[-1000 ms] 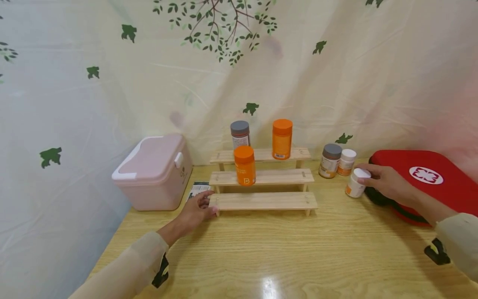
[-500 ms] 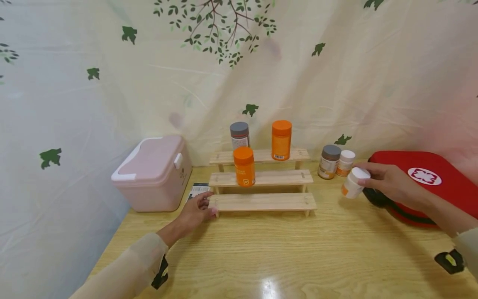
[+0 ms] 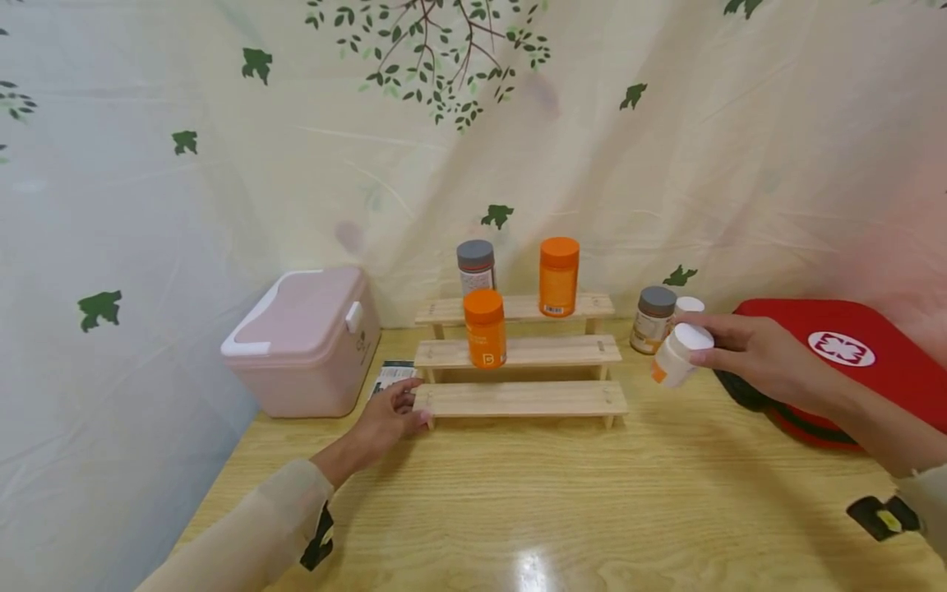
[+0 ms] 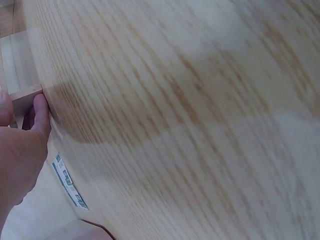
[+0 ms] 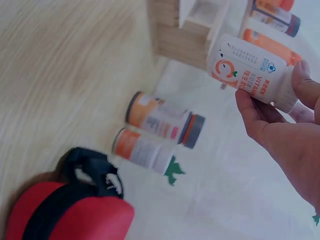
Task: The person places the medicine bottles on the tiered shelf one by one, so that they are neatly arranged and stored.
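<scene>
My right hand pinches a small white vitamin bottle near its lid and holds it tilted above the table. In the right wrist view the orange-and-white label of that vitamin bottle faces the camera. My left hand grips the left end of the lowest step of a three-tier wooden rack; in the left wrist view, thumb and fingers are around the step's end. An orange bottle stands on the middle step. Another orange bottle and a grey-capped bottle are at the top step.
Right of the rack stand a grey-capped bottle and a white-capped bottle. A red first-aid case lies at the right. At the left are a pink lidded box and a printed card. A patterned cloth hangs behind.
My right hand has lifted the white vitamin bottle off the table, tilted it and carried it left toward the rack. The left hand stays on the rack.
</scene>
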Demonstrator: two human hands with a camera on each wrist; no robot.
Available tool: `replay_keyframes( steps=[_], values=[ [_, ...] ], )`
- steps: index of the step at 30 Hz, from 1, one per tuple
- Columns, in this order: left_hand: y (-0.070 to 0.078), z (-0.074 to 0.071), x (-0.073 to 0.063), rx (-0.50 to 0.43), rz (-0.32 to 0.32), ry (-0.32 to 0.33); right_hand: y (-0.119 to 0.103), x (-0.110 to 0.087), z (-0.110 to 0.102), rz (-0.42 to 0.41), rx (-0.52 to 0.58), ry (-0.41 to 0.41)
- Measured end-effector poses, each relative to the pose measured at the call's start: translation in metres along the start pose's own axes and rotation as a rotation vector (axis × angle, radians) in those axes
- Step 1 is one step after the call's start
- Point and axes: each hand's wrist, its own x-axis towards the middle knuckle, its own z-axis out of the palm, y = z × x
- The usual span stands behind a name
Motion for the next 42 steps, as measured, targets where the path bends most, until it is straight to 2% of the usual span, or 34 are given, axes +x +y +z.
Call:
replay_keyframes(
  steps=[8,11,17,23,30,38,42],
  values=[
    [-0.001,0.000,0.001,-0.019,0.006,0.008,-0.024,0.011,0.002,-0.039,-0.027,0.007],
    [-0.001,0.000,0.001,-0.015,0.012,0.010,-0.031,0.017,0.004,-0.065,0.007,0.012],
    [0.001,-0.001,0.001,0.014,0.019,0.017,-0.037,0.028,0.010,-0.062,0.109,0.025],
    [0.003,-0.001,0.001,0.042,0.009,0.021,-0.041,0.047,0.019,-0.047,0.167,-0.010],
    [0.002,0.000,-0.001,0.060,0.001,0.027,-0.052,0.068,0.032,-0.106,0.247,-0.056],
    [0.002,-0.001,-0.001,0.036,0.013,0.016,-0.062,0.087,0.050,-0.145,0.232,-0.080],
    [0.002,-0.001,-0.001,0.011,0.017,0.002,-0.064,0.092,0.055,-0.137,0.220,-0.086]
  ],
)
